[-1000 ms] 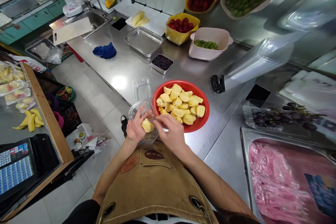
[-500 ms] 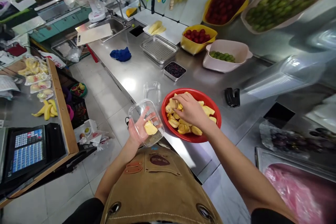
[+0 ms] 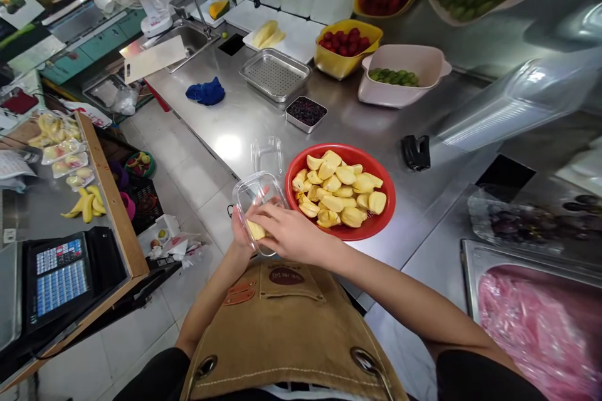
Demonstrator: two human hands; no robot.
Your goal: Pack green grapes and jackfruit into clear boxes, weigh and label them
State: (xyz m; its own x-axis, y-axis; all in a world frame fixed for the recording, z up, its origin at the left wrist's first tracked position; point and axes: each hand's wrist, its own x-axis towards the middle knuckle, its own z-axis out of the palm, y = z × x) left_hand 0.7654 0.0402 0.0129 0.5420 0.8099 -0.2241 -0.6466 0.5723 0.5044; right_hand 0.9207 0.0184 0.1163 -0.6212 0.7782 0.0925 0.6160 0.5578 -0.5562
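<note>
Over the edge of the steel counter (image 3: 226, 119), just beside a red bowl (image 3: 386, 200) of jackfruit pieces (image 3: 338, 191): a clear plastic tub (image 3: 258, 212), long axis tilted away from the body, one yellow jackfruit bulb (image 3: 256, 230) inside at the near end. Left hand (image 3: 239, 239) cupped underneath, fingers (image 3: 237, 233) curled around the tub. Right hand (image 3: 294, 235) reaching across, fingers (image 3: 268, 213) together over the tub, any grip on the bulb impossible to tell.

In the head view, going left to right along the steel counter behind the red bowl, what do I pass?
Blue cloth → perforated steel tray → small steel tray of dark berries → yellow bowl of red fruit → pink colander of green fruit
</note>
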